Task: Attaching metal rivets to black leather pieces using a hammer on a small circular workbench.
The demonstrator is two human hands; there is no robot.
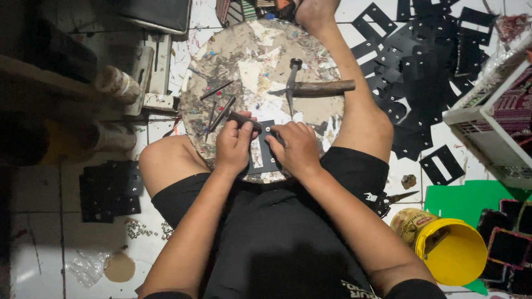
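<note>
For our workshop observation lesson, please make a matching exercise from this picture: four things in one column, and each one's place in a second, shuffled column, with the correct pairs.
Things
1. wooden-handled hammer
2. yellow plastic bucket
3. white plastic basket
4. flat black card with a rectangular cut-out

Places
A. on the floor by the person's right thigh
B. under both hands, at the near edge of the round work board
C. lying on the round work board, beyond the hands
D. at the right edge of the picture, beside the heap of black cut-outs

Pairs: 1-C, 2-A, 3-D, 4-B
</note>
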